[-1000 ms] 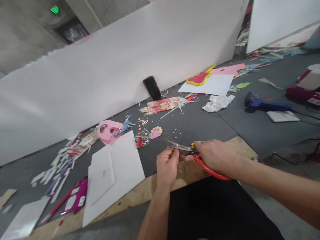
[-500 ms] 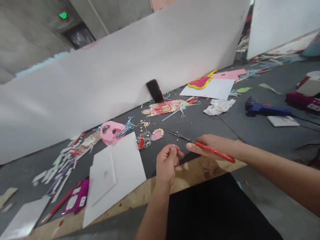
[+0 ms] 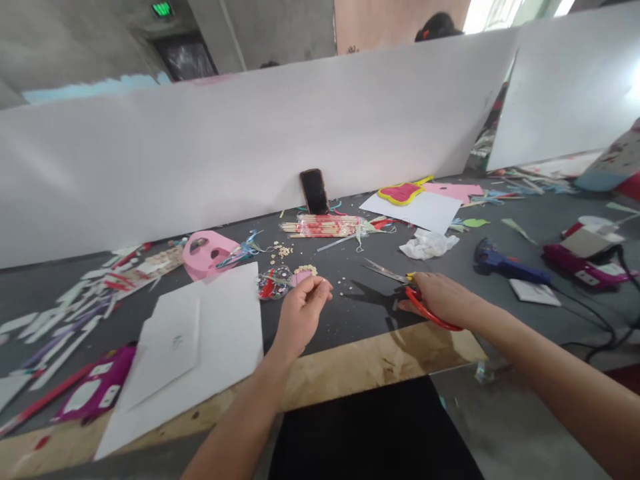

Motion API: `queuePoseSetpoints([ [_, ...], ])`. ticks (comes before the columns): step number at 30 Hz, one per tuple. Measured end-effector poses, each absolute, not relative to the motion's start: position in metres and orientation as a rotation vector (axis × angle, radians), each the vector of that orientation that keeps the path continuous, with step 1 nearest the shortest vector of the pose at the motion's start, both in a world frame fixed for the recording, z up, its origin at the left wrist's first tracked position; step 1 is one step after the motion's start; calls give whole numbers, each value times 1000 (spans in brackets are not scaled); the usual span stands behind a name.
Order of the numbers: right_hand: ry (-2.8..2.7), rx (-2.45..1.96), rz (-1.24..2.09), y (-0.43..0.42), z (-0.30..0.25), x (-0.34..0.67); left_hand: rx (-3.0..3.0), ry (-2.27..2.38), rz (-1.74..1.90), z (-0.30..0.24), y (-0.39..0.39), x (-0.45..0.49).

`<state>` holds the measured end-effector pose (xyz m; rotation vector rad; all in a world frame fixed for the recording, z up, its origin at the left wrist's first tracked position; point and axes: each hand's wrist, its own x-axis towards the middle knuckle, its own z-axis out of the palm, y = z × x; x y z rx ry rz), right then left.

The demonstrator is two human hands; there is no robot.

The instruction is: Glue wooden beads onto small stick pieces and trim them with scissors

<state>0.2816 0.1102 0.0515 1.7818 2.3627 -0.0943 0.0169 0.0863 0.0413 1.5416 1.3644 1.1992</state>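
My right hand (image 3: 435,293) holds a pair of scissors (image 3: 387,271) by its red handles, with the blades pointing left above the dark table. My left hand (image 3: 300,313) is closed in a pinch near the table's front. Whatever lies between its fingertips is too small to make out. Just beyond that hand lies a small pink piece (image 3: 301,276) edged with pale beads. A clear round dish of mixed beads (image 3: 273,285) sits to its left, and loose pale bits (image 3: 281,251) are scattered behind.
A phone (image 3: 315,191) leans on the white partition (image 3: 240,140) behind packaged sticks (image 3: 325,227). White boards (image 3: 220,320) and a pink cut-out (image 3: 205,257) lie left. Crumpled tissue (image 3: 429,245) and a blue glue gun (image 3: 507,263) with a cable lie right.
My left hand has moved away from the scissors toward the bead-edged pink piece. The scissors have shifted right, and their blades are wider apart. My view has turned and levelled somewhat.
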Motion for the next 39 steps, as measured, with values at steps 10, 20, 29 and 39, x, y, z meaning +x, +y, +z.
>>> queuePoseSetpoints([
  [10, 2225, 1796, -30, 120, 58, 291, 1820, 1361, 1211, 19, 107, 22],
  [20, 2271, 1914, -7, 139, 94, 292, 1544, 1356, 1441, 12, 114, 11],
  [29, 2623, 1751, -125, 158, 54, 266, 1620, 1342, 1517, 13, 114, 6],
  [39, 2540, 1773, -72, 163, 40, 262, 1584, 1340, 1497, 15, 115, 6],
])
